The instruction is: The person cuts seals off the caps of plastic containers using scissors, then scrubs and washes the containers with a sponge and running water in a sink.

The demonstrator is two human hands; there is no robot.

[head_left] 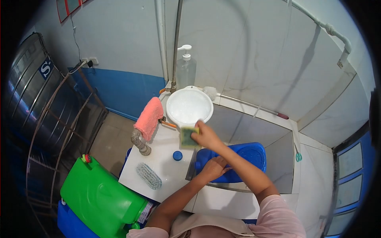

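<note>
My right hand [206, 137] grips a green and yellow sponge [188, 137] just below the rim of a white basin [189, 106] that holds whitish liquid. My left hand [214, 168] rests on a blue plastic container [252, 157], which lies over the tiled sink; its fingers are bent against the container near its narrower end. A round blue cap [177, 156] sits on the white counter [166, 171] to the left of the container. Further left on the counter lies a grey-white scrubbing pad [149, 176].
A pink cloth [149, 118] hangs over a pipe left of the basin. Behind the basin stands a pump bottle [186, 71]. A long-handled brush [254, 106] lies along the sink's back edge. Green container [101, 198] at lower left; teal scissors [298, 157] at right.
</note>
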